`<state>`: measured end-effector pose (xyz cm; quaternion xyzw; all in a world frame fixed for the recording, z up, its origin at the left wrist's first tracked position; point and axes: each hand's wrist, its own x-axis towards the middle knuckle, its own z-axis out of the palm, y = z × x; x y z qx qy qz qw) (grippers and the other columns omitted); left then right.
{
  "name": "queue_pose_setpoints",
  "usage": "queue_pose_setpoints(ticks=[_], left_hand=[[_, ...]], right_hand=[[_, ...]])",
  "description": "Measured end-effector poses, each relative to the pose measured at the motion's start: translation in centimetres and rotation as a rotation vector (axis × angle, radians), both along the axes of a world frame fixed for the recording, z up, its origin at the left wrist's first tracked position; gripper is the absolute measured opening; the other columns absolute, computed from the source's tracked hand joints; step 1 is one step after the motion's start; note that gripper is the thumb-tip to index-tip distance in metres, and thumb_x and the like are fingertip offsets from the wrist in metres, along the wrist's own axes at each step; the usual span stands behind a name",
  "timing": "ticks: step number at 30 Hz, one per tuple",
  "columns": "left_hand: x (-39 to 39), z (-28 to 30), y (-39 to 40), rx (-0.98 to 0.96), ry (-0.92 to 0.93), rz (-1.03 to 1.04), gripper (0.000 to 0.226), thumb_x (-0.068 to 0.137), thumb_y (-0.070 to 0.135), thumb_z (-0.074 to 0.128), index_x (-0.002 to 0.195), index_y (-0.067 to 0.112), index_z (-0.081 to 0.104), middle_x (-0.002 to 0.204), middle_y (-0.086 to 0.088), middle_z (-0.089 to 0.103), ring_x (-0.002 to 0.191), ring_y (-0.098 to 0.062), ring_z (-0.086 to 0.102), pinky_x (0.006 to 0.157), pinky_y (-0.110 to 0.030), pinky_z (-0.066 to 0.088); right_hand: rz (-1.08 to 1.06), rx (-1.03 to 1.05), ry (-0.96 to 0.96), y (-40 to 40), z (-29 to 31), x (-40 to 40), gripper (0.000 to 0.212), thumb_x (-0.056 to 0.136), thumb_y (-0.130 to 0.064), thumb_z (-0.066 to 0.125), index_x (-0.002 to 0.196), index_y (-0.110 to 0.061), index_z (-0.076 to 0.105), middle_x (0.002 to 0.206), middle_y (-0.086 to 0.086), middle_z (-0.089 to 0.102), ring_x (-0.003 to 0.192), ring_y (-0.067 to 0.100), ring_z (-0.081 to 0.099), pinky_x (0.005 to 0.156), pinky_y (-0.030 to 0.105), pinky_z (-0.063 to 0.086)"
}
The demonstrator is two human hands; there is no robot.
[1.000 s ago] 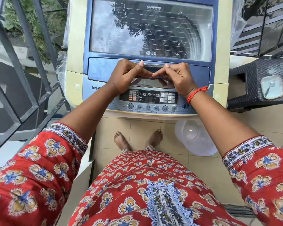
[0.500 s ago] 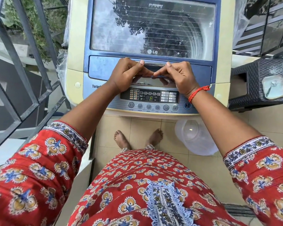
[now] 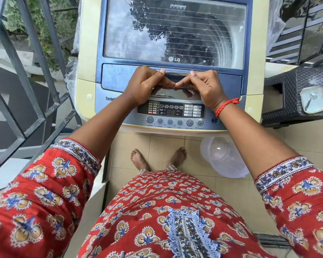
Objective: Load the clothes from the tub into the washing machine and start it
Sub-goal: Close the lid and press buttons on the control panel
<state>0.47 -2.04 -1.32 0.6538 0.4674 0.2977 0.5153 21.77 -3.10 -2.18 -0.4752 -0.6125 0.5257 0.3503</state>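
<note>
Both hands rest on the front edge of the washing machine (image 3: 86, 58) lid (image 3: 175, 34), which is down. The left hand (image 3: 145, 84) and right hand (image 3: 205, 86) each curl their grip around the lid handle (image 3: 177, 73), fingers tucked under and hidden. The see-through tub (image 3: 224, 159) sits on the floor (image 3: 296, 142), partly hidden by the machine. No clothes can be seen; shiny glass hides the inside.

The person wears a red cotton dress (image 3: 157, 211) printed all over with yellow-and-blue floral medallions. Its elbow-length sleeves end in a white border band (image 3: 76, 151) of small blue and yellow flowers. A pale blue lace panel (image 3: 186, 231) runs down the front. A red braided thread bracelet (image 3: 226, 107) circles the right wrist. Both feet (image 3: 140, 161) are bare.
</note>
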Motion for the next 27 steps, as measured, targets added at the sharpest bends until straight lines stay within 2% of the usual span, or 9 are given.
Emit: queue_pose_setpoints(ticks=[5,11,14,18,22,27], left_hand=[[0.06,0.1,-0.11,0.023,0.02,-0.002,0.046,0.102,0.032,0.038,0.094,0.015,0.08,0.067,-0.021,0.071,0.058,-0.044,0.054,0.055,-0.045,0.041],[0.04,0.09,-0.05,0.015,0.009,0.002,0.046,0.099,0.038,0.038,0.092,0.019,0.08,0.067,-0.023,0.07,0.058,-0.045,0.053,0.054,-0.043,0.038],[0.13,0.13,-0.09,0.023,0.014,0.0,0.047,0.099,0.036,0.038,0.093,0.016,0.08,0.067,-0.02,0.071,0.058,-0.044,0.053,0.054,-0.038,0.037],[0.2,0.12,-0.16,0.006,-0.003,0.007,0.046,0.099,0.033,0.039,0.092,0.015,0.08,0.071,-0.018,0.073,0.059,-0.046,0.053,0.053,-0.041,0.039],[0.21,0.1,-0.19,-0.014,-0.024,0.01,0.046,0.099,0.033,0.04,0.092,0.012,0.08,0.067,-0.017,0.071,0.056,-0.046,0.051,0.053,-0.035,0.036],[0.24,0.09,-0.21,-0.011,-0.025,0.0,0.045,0.1,0.029,0.04,0.092,0.009,0.08,0.059,0.004,0.07,0.053,-0.044,0.05,0.051,-0.029,0.034]], right_hand=[[0.001,0.007,-0.009,0.05,-0.07,0.07,0.044,0.103,-0.026,0.042,0.089,-0.007,0.078,0.082,0.017,0.075,0.056,0.045,0.059,0.054,0.043,0.049],[0.002,0.026,-0.023,0.07,0.07,0.05,0.043,0.103,-0.025,0.041,0.089,-0.005,0.078,0.079,0.02,0.074,0.052,0.041,0.058,0.053,0.037,0.046],[0.0,0.024,-0.033,0.06,0.01,0.06,0.044,0.103,-0.025,0.041,0.089,-0.003,0.077,0.078,0.02,0.073,0.053,0.041,0.058,0.052,0.039,0.047],[0.001,0.03,-0.041,0.07,-0.08,0.02,0.045,0.103,-0.025,0.041,0.089,-0.004,0.078,0.077,0.02,0.073,0.051,0.04,0.057,0.054,0.034,0.045],[0.001,0.029,-0.043,0.01,-0.06,0.02,0.045,0.103,-0.023,0.04,0.089,-0.002,0.077,0.079,0.017,0.074,0.051,0.037,0.058,0.055,0.029,0.044],[0.006,0.039,-0.055,0.01,0.08,0.02,0.046,0.103,-0.024,0.039,0.089,-0.002,0.077,0.08,0.016,0.075,0.05,0.029,0.058,0.053,0.026,0.043]])
